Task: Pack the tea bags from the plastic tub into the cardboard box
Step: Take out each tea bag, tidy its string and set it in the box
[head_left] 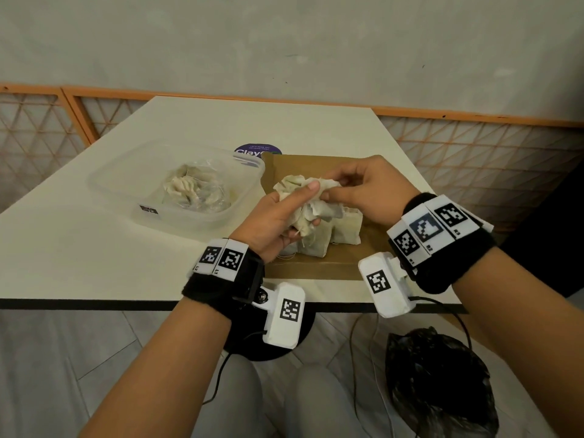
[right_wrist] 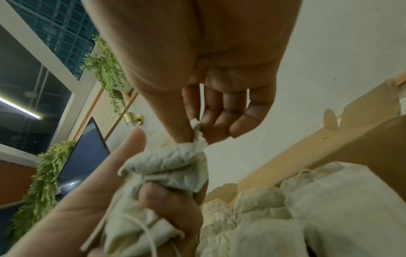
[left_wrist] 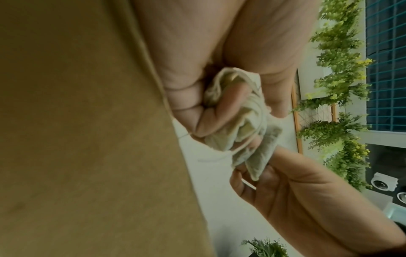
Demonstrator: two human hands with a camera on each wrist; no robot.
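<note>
My left hand [head_left: 278, 216] grips a crumpled bunch of pale tea bags [head_left: 311, 202] above the open cardboard box [head_left: 316, 267]. My right hand [head_left: 357, 188] pinches the top corner of one bag in that bunch between thumb and forefinger. The left wrist view shows the bunch [left_wrist: 239, 125] squeezed in curled fingers, with a string hanging loose. The pinch [right_wrist: 195, 133] is plain in the right wrist view. Several tea bags [head_left: 335, 232] stand packed inside the box under my hands. The clear plastic tub [head_left: 132, 172] sits to the left with more tea bags [head_left: 192, 191] inside.
A purple round sticker [head_left: 252, 150] lies on the white table [head_left: 94, 248] behind the tub. The box's back flap [head_left: 316, 165] lies open. A black plastic bag [head_left: 442, 384] lies on the floor at the right, near some cables.
</note>
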